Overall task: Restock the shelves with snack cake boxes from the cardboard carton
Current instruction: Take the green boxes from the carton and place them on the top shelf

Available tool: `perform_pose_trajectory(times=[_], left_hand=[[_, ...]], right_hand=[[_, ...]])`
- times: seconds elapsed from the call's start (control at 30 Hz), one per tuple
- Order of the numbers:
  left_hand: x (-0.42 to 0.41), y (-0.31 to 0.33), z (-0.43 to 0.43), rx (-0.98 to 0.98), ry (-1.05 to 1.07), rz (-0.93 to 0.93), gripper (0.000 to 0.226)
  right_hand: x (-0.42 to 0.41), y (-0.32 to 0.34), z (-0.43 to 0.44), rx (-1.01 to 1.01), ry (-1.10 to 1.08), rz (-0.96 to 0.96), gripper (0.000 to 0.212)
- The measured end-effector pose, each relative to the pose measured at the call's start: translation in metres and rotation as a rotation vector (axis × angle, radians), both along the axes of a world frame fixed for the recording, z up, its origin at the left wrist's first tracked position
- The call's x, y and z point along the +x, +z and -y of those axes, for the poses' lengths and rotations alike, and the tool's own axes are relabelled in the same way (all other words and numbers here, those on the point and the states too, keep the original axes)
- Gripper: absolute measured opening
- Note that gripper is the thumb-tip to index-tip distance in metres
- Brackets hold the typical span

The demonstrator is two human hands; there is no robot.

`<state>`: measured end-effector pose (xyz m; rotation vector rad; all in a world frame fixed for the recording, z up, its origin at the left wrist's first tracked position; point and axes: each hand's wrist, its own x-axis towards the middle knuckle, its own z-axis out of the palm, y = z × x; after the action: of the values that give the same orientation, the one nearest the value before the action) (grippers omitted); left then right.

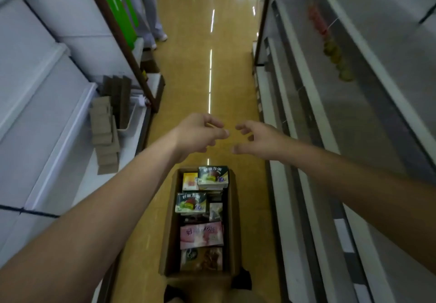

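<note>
head view: i'm looking down a narrow aisle, the glossy yellow floor [188, 78] running straight ahead between two runs of white shelves. the left shelves [59, 123] push their edges in toward the lane on one side, the right shelves [306, 184] on the other. the open strip of floor between them is the only room to move in.

my left hand [200, 135] and right hand [257, 138] reach forward side by side, fingertips near each other but apart. both are slack, fingers loosely bent, holding nothing.

the cardboard carton [171, 220] sits on the floor below my forearms, lengthwise along the aisle. both hands hang above and past its far end, well apart from it. inside lie snack cake boxes: a green box [213, 177] at the far end beside a yellow box [190, 181], a second green box [190, 203] just nearer, then a pink box [201, 234] and a brown box [201, 259] nearest me.

a stack of flat cardboard pieces [105, 133] lies on a low left shelf beside a white tray [127, 123]. far up the aisle stand a person's legs [151, 19]. coloured items [330, 43] hang on the right shelving — too blurred to name.
</note>
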<state>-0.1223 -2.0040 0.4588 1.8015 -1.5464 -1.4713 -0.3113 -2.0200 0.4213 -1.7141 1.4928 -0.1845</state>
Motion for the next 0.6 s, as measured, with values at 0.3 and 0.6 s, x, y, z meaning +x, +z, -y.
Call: perform_pose_trajectory(times=[0.3,0.6], left_hand=[[0.042,-0.085,-0.004,0.152,0.201,0.048,0.030],[0.093,-0.248,0.011,0.330,0.240,0.054,0.033]], right_hand=[[0.040,-0.090,0.019,0.200,0.065,0.021,0.080],[0.093,-0.241,0.021,0.421,-0.019,0.023,0.081]])
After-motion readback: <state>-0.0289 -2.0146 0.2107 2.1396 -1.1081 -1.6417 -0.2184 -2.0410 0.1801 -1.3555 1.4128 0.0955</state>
